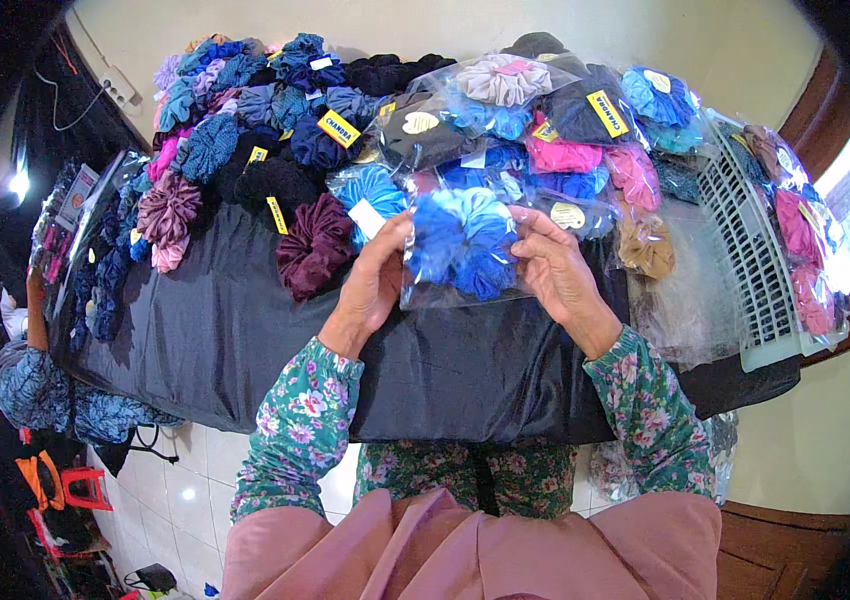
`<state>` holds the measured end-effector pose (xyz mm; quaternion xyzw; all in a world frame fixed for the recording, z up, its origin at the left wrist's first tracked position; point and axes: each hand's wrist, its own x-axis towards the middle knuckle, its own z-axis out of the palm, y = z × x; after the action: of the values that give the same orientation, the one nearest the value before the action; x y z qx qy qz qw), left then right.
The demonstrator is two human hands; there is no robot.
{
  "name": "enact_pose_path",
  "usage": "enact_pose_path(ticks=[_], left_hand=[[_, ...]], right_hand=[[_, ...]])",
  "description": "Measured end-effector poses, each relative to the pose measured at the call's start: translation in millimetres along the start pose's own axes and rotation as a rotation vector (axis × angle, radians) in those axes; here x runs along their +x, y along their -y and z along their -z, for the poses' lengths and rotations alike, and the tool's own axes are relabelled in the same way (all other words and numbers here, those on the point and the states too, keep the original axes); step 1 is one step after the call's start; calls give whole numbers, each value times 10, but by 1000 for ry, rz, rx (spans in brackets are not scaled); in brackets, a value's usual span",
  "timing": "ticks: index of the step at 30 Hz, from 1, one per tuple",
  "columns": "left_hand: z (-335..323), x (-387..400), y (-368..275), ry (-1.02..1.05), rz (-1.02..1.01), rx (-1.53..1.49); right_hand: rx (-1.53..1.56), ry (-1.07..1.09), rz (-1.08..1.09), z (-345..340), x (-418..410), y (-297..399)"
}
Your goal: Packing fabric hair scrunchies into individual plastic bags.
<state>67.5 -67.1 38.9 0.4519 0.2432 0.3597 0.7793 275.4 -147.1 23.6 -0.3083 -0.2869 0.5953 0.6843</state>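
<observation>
A transparent plastic bag (461,244) of blue scrunchies, ranging from pale to deep blue, is held up above the black-covered table. My left hand (378,259) grips the bag's left edge, thumb towards the top. At the opposite edge, my right hand (556,262) pinches the film between thumb and fingers. Just left of my left hand lies a dark maroon scrunchie (314,247). Behind the bag is a light blue scrunchie (371,196) with a white tag. A packed tan scrunchie (646,244) lies right of my right hand.
Loose scrunchies (215,146) are heaped at the back left, several with yellow labels. Bagged scrunchies (500,127) pile up at the back centre. A grey plastic basket (751,247) stands on the right beside plastic bags (684,300). Another person (34,382) is at the table's left end.
</observation>
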Motion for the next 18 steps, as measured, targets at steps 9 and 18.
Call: enact_pose_path(ticks=[9,18], left_hand=[[83,53,86,-42,74,-70],[152,82,54,13,-53,-379]], right_hand=[[-419,35,149,-85,-74,9],[-405,-69,348,-154,-74,-47]])
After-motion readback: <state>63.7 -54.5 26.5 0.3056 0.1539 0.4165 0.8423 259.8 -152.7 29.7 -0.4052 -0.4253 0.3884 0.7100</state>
